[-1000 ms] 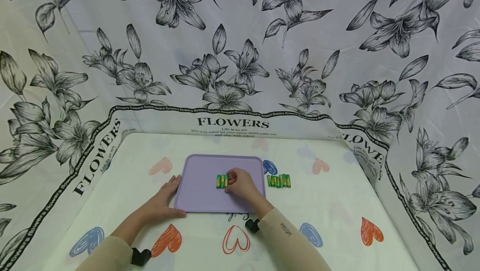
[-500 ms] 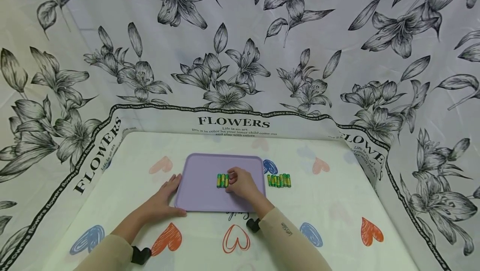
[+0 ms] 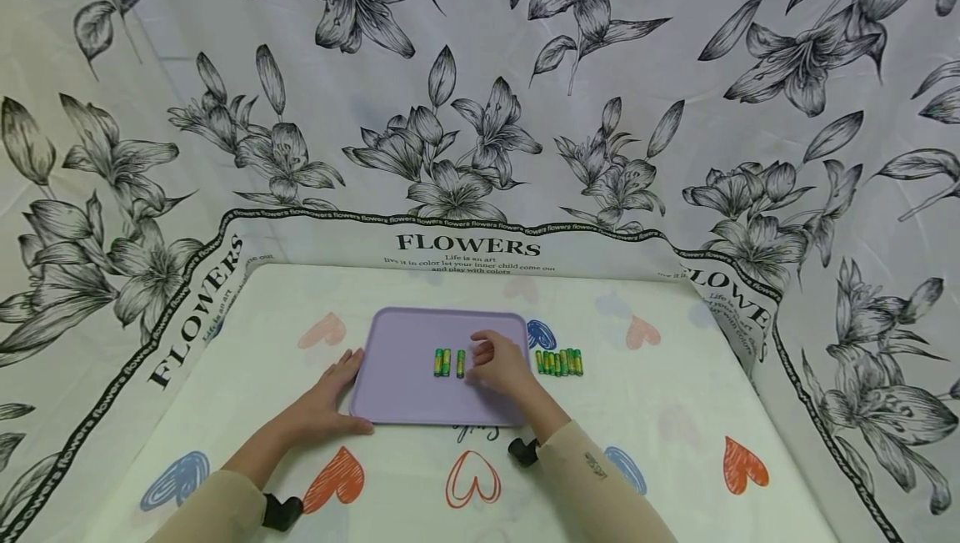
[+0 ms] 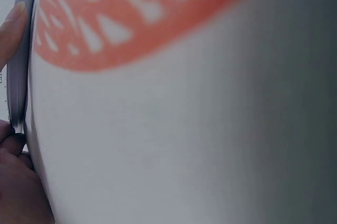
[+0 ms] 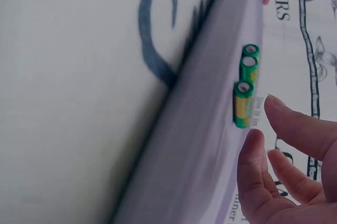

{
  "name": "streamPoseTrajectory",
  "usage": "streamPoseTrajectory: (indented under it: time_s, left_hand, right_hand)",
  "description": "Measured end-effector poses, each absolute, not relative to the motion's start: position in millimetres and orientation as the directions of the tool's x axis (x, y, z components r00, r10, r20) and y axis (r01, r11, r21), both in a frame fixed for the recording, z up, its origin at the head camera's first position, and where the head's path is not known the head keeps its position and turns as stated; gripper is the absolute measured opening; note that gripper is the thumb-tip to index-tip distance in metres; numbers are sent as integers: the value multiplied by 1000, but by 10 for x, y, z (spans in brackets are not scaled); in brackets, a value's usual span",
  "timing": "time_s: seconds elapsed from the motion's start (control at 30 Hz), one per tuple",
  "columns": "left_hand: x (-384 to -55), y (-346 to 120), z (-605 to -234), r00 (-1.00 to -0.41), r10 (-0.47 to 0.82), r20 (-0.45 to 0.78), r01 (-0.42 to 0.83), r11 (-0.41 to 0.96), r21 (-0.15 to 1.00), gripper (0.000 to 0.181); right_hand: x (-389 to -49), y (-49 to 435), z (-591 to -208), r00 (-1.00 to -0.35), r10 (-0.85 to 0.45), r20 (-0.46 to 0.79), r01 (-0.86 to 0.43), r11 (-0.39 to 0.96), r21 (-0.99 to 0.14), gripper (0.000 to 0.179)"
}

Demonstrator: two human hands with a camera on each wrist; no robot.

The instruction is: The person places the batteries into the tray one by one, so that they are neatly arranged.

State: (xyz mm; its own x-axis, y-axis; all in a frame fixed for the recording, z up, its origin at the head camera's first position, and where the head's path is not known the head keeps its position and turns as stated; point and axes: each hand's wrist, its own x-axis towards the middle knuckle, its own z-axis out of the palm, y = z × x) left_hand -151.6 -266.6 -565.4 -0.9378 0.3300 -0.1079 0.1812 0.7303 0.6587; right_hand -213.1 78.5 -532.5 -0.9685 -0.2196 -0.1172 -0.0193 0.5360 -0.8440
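Observation:
On the purple tray (image 3: 408, 393), a pair of green-and-yellow batteries (image 3: 442, 362) lies side by side. A third battery (image 3: 461, 364) lies just to their right, with a small gap between. My right hand (image 3: 501, 366) is over the tray beside this third battery. In the right wrist view, its thumb and fingers (image 5: 297, 124) are spread apart, close to the battery, with nothing between them. My left hand (image 3: 327, 401) rests against the tray's left edge, thumb at the front left corner and fingers along the side. The left wrist view shows only parts of this hand (image 4: 11, 34).
Several more batteries (image 3: 558, 362) lie in a row on the cloth right of the tray. A white tablecloth (image 3: 667, 460) with hearts covers the table. A curtain (image 3: 465, 151) printed with flowers rises behind it and along both sides.
My right hand has drawn away to the right, its fingers off the third battery. That battery has shifted slightly right, apart from the pair. My left hand has stayed in place.

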Motion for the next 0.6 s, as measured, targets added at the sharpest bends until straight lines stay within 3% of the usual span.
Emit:
streamPoseTrajectory:
  time_s: [0.6]
  left_hand:
    - [-1526,-2667,-5674,-937,337,-90,198,727,657,128]
  right_hand:
    - [-2097,1437,-5123,-993,-86,-75,22,507,-862,62]
